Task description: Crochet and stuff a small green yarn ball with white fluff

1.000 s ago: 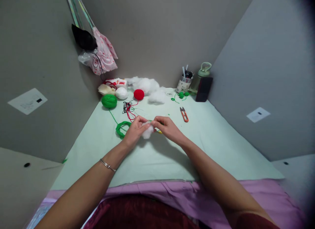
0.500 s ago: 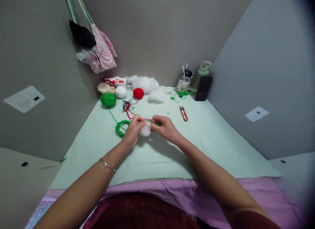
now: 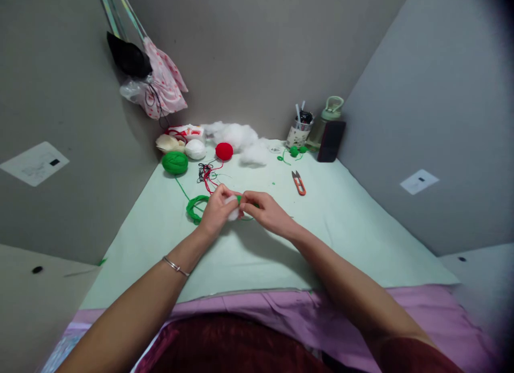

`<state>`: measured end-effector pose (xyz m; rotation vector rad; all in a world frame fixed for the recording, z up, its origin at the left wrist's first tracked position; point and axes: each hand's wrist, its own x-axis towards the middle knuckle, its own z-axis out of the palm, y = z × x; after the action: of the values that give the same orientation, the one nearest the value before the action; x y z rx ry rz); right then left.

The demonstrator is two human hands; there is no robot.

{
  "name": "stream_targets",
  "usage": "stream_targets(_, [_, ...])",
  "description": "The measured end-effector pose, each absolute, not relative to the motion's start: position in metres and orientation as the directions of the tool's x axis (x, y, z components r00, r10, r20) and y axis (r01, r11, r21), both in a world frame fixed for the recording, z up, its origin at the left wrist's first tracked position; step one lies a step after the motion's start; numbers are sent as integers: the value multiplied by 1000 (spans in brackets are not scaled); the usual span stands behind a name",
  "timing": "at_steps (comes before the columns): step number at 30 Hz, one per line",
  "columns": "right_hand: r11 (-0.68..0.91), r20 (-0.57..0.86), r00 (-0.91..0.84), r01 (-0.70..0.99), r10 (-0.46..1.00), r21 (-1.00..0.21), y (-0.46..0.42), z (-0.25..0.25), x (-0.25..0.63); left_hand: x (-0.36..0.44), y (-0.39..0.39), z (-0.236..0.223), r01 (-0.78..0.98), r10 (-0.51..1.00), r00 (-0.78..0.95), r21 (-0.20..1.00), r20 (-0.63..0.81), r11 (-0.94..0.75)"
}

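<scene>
A tuft of white stuffing [image 3: 233, 211] and a small green yarn piece [image 3: 239, 199] are between my two hands, above the table. My left hand [image 3: 217, 208] is closed around the stuffing from the left. From the right, the fingers of my right hand [image 3: 261, 208] pinch at the green piece; its exact shape is mostly hidden by the fingers. A strand of yarn trails below my right hand. Just left of my left hand lies a loose coil of green yarn [image 3: 193, 210], whose strand runs back to a green yarn ball [image 3: 175, 162].
Behind are a red yarn ball [image 3: 224, 151], tangled dark yarn [image 3: 204, 173], a white ball [image 3: 196, 149] and a heap of stuffing [image 3: 236, 136]. To the right lie orange thread snips [image 3: 299, 183], small green balls [image 3: 294, 151], a phone [image 3: 331, 142], a bottle [image 3: 321, 128] and a pen cup [image 3: 297, 135].
My right hand has shifted slightly left, closer to my left hand, and its fingers have changed their hold. Less of the white tuft shows now. The whole view has moved slightly.
</scene>
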<state>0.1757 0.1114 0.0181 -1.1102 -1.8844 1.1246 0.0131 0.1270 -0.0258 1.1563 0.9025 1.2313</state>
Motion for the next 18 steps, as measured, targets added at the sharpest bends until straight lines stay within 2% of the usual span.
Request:
stream_targets(3, [266, 127, -376, 347, 918, -899, 112, 11, 170, 17, 125, -33, -163, 986, 24, 974, 164, -158])
stream_targets(6, [235, 115, -336, 341, 935, -910, 119, 3, 170, 18, 121, -36, -134, 977, 12, 969, 213, -209])
stream_targets(13, [216, 129, -252, 356, 959, -909, 129, -1, 181, 12, 116, -24, -215, 972, 165, 968, 165, -128])
stream_targets(18, [240, 132, -282, 392, 950, -888, 129, 0, 186, 8, 122, -23, -245, 971, 213, 968, 108, -54])
